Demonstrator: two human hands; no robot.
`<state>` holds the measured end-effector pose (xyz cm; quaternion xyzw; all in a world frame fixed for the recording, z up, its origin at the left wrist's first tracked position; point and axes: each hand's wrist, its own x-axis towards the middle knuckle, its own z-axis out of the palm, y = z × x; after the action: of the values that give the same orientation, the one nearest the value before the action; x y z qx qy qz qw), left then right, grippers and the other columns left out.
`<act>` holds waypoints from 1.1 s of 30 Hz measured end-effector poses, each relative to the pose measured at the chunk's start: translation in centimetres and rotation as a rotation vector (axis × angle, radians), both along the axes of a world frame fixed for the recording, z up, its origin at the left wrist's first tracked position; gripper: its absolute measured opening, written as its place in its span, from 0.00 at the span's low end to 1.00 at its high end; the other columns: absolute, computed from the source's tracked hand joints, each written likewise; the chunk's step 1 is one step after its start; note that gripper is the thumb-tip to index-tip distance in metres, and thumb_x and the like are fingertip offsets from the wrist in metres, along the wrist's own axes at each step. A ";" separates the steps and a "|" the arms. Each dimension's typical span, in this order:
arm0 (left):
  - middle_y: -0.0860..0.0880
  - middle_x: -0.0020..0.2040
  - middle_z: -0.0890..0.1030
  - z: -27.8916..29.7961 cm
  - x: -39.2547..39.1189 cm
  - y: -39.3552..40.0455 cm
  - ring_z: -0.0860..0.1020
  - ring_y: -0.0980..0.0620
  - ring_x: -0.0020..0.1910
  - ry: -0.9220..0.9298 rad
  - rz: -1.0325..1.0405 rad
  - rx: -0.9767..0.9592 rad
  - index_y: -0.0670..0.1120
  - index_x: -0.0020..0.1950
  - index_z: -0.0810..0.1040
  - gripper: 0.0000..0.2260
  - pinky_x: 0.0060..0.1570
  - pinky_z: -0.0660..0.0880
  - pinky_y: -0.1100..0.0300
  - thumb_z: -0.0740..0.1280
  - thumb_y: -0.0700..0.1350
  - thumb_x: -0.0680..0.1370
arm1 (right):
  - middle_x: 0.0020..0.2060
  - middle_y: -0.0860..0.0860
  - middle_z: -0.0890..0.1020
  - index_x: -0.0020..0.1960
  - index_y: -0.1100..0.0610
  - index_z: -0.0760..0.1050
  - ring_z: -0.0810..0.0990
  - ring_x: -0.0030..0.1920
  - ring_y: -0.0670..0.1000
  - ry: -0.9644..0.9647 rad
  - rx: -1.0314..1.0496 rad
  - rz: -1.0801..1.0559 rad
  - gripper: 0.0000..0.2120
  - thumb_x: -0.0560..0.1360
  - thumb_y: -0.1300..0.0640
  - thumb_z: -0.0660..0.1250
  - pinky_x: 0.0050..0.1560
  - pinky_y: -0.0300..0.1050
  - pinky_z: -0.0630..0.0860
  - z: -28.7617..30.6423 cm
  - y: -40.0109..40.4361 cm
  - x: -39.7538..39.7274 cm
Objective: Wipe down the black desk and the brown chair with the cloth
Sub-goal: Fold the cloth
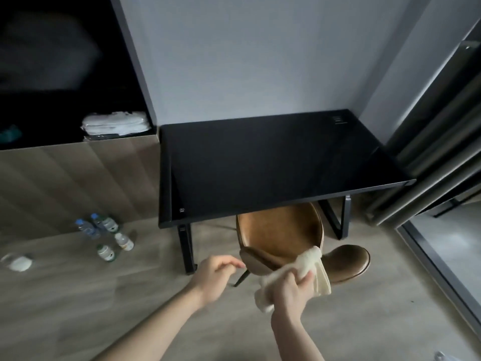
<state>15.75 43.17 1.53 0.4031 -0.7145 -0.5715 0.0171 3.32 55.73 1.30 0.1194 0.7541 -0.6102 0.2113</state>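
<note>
- Head view: the cloth (294, 276) is a pale, soft, bunched towel. It looks light and limp, so it should fold to any contour. Its loose ends hang free below the grip.
- Hold point: take the cloth in the middle of the bunch, as it is held now, so that a padded end projects forward for wiping and the tails do not drag.
- Right hand (291, 290): closed round the cloth, fingers and thumb curled over the bunch. The forward end of the cloth lies on or just above the top edge of the chair back; contact cannot be confirmed.
- Left hand (216, 274): holds nothing. The fingers are loosely curled and point toward the left end of the chair back, near it but apparently not touching.
- Chair (281, 230): brown, with a smooth, leather-like shell. Its seat is pushed partly under the front edge of the table (273, 162). The surface is likely slick, so the cloth should glide with light pressure. Steady the chair by its back rim if it shifts.
- Table: black, glossy, rigid top on dark metal legs, standing against the wall. The finish is likely to show streaks.
- Floor (130, 295): several small bottles (104, 235) stand left of the table, well apart from the chair.
- Shelf to the left: folded white towels (114, 123).
</note>
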 end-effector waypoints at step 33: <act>0.60 0.48 0.83 10.4 9.7 -40.4 0.80 0.60 0.49 0.003 0.183 -0.040 0.51 0.53 0.82 0.17 0.49 0.73 0.66 0.82 0.53 0.69 | 0.68 0.61 0.81 0.73 0.58 0.77 0.79 0.70 0.63 -0.507 -0.268 1.335 0.21 0.83 0.64 0.59 0.76 0.62 0.70 10.2 -42.1 -2.7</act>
<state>25.49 2.76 11.92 0.4656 -0.6858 -0.5539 0.0784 0.65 13.63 11.54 -0.2552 0.5129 -0.3918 0.7199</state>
